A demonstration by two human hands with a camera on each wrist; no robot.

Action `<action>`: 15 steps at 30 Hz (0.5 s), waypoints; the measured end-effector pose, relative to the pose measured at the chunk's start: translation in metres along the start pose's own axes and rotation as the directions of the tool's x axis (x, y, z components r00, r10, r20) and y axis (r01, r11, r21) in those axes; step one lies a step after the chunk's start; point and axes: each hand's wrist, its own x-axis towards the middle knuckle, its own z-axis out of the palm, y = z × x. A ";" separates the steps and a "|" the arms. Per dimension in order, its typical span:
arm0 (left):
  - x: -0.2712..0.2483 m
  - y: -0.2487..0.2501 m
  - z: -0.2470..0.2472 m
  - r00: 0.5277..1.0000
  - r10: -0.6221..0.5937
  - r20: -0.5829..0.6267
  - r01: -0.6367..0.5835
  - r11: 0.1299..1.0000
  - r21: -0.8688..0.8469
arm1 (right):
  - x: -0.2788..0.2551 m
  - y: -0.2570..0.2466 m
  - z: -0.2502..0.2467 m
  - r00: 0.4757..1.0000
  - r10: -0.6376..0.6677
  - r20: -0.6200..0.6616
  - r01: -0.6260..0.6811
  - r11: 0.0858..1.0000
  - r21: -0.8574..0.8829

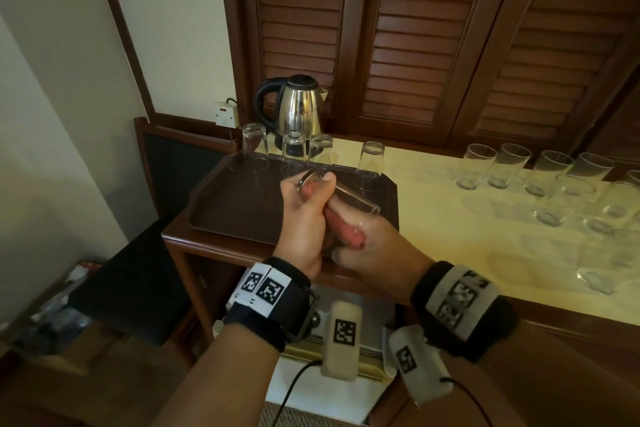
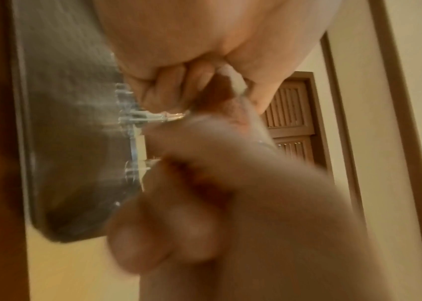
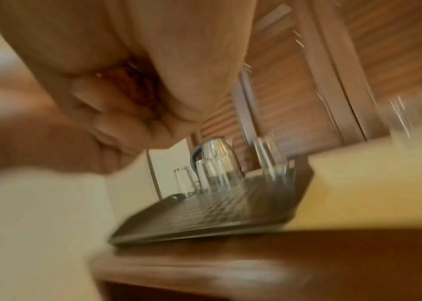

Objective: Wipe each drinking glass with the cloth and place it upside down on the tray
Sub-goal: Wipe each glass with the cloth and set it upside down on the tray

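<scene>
Both hands are meeting over the near edge of the brown tray, working on one drinking glass that is lying tilted between them, its thick base toward the left and its mouth pointing right and slightly away. The left hand is gripping the base end, fingers curled around it and the thumb lying along the top of the base. The right hand is closing around the lower side of the glass, fingers bent, and is pinching a reddish-orange cloth that is showing between the two hands and pressing against the glass wall. The left wrist view, though blurred, is showing the same reddish material tucked among curled fingers of the right hand.

Four glasses are standing upside down along the far edge of the tray, in front of a steel kettle. More upright glasses are waiting on the pale yellow counter to the right, well apart from the tray. Louvred wooden doors are rising behind the counter.
</scene>
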 end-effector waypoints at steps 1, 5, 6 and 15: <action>-0.002 -0.001 0.000 1.000 0.015 0.009 -0.015 1.000 -0.023 | -0.001 -0.003 -0.003 0.994 0.103 0.032 -0.107 0.962 0.249; 0.003 0.001 -0.004 0.999 -0.046 0.030 0.042 0.993 0.113 | -0.003 -0.007 -0.005 0.997 0.074 0.006 -0.074 0.997 0.024; 0.005 0.001 -0.006 0.999 -0.051 0.015 0.048 0.988 0.148 | -0.002 -0.006 -0.002 1.000 -0.002 0.006 0.003 0.967 -0.255; -0.001 0.000 -0.005 0.999 0.027 0.020 -0.027 0.999 0.045 | -0.004 -0.012 -0.002 0.992 0.122 0.019 -0.121 0.937 0.327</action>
